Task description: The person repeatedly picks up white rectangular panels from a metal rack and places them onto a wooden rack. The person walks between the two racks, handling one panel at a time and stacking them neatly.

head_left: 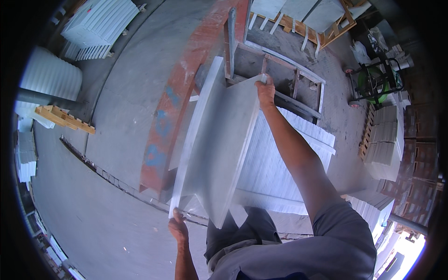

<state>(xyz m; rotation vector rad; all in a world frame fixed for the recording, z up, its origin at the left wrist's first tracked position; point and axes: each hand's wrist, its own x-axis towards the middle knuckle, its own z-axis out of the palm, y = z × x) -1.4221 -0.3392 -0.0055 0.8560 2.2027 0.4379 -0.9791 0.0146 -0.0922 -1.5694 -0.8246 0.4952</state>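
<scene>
Nearest, the left hand [178, 228] grips the near bottom corner of a large pale grey stone slab [219, 149], fingers [177, 215] curled tight on its edge. The slab stands tilted on edge, held up off the floor [93, 210] between both hands, right in front of the person's grey trousers [247, 233]. It looks like two slabs held together, a second white edge [196, 130] showing along the left side of the slab, though I cannot tell for sure. The right arm in a grey sleeve [345, 233] stretches along the right side of the slab, and the right hand [266, 91] clamps the slab's far top corner, fingers wrapped over the top edge. Just right of the slab and under the right arm lies a stack of white slabs set on edge [280, 158]. Left of the slab a long rust-red steel beam [177, 107] runs away across the concrete floor. Beyond the slab's far end stands a metal rack frame [289, 79]. Farther right of the slab, more stacked pale tiles [385, 144] and a green machine on a wheeled cart [375, 84]. Far left of the slab, a wooden pallet [63, 117] and white ribbed stacks [100, 25]. Beyond the rack, wooden crates holding pale slabs [308, 18].
</scene>
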